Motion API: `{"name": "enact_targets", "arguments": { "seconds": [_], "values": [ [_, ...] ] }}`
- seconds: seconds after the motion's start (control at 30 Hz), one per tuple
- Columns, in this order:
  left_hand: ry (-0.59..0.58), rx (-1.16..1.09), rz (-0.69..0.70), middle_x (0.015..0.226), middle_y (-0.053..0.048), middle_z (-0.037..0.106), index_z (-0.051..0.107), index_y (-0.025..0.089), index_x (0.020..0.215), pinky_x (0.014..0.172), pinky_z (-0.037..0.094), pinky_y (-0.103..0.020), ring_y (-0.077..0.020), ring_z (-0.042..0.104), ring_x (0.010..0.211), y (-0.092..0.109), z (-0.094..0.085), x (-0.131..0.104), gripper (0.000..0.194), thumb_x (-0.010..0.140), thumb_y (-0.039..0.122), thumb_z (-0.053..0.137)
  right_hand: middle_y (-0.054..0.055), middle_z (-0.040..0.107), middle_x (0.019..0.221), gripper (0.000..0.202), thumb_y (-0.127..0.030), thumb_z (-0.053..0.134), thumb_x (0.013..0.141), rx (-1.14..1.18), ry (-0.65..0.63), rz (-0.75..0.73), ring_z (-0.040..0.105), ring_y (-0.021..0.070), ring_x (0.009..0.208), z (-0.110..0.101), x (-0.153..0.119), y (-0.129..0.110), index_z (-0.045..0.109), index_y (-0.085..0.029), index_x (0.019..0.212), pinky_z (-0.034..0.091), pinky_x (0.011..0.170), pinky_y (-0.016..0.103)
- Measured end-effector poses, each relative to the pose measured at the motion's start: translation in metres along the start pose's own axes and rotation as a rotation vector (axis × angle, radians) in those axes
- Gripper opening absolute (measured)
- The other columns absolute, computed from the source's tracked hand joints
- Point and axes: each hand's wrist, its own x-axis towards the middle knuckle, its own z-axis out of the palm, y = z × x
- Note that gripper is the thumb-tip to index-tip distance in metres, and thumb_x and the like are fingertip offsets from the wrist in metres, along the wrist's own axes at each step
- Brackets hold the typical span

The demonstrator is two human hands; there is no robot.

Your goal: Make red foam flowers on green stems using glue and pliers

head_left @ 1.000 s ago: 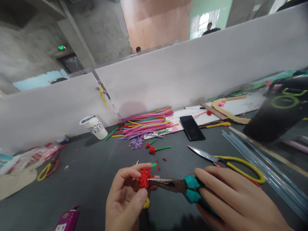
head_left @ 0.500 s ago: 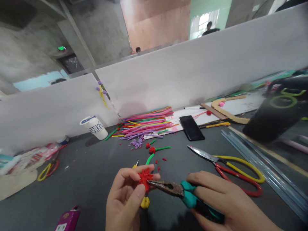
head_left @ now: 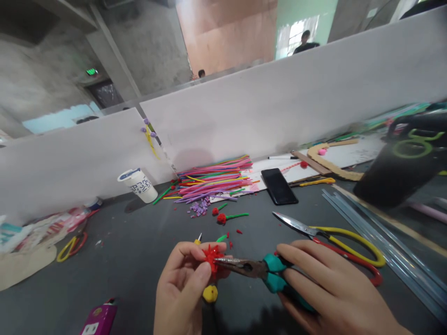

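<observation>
Toward the table's [head_left: 132, 260] near edge, the left hand [head_left: 179, 284] pinched a spiky red piece [head_left: 211, 252]. The right hand [head_left: 324, 281] gripped pliers [head_left: 256, 269] (long axis crosswise), tips meeting it from the right.

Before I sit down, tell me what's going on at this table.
A person is working with both hands on a spiky red piece. The left hand pinches it, while the right hand grips teal-handled pliers with their tips at the piece. Whether the tips are clamped on it, I can't tell. Beyond the hands lie a red ball on a green stem and a pile of coloured stems; large scissors lie beside the right hand.
</observation>
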Motion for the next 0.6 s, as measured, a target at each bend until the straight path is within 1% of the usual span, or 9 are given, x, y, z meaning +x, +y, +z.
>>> {"name": "enact_targets", "arguments": {
  "seconds": [0.2, 0.4, 0.6],
  "values": [
    [-0.016, 0.037, 0.037, 0.083, -0.008, 0.081, 0.065, 0.018, 0.067, 0.063, 0.059, -0.026, -0.0198, 0.074, 0.068, -0.001, -0.002, 0.001, 0.023, 0.063, 0.026, 0.086, 0.003, 0.072, 0.092, 0.020, -0.013, 0.048, 0.087, -0.061, -0.001, -0.022, 0.060, 0.0222, 0.083, -0.004, 0.002, 0.000, 0.062, -0.021, 0.075, 0.047, 0.075, 0.037],
    [0.005, 0.044, 0.040, 0.081, -0.009, 0.081, 0.065, 0.018, 0.066, 0.060, 0.058, -0.025, -0.0187, 0.073, 0.065, 0.001, 0.001, -0.001, 0.024, 0.061, 0.026, 0.087, 0.004, 0.073, 0.090, 0.027, -0.011, 0.045, 0.091, -0.093, 0.011, -0.076, 0.060, 0.0213, 0.078, -0.007, 0.003, 0.000, 0.063, -0.020, 0.073, 0.046, 0.070, 0.037],
    [-0.016, 0.025, 0.009, 0.079, -0.008, 0.081, 0.065, 0.018, 0.065, 0.057, 0.058, -0.025, -0.0193, 0.072, 0.066, 0.001, 0.000, -0.001, 0.025, 0.060, 0.026, 0.088, 0.002, 0.072, 0.087, 0.031, -0.009, 0.042, 0.094, -0.124, 0.031, -0.128, 0.061, 0.0191, 0.075, -0.011, 0.009, 0.004, 0.061, -0.021, 0.073, 0.046, 0.069, 0.035]
  ]
}}
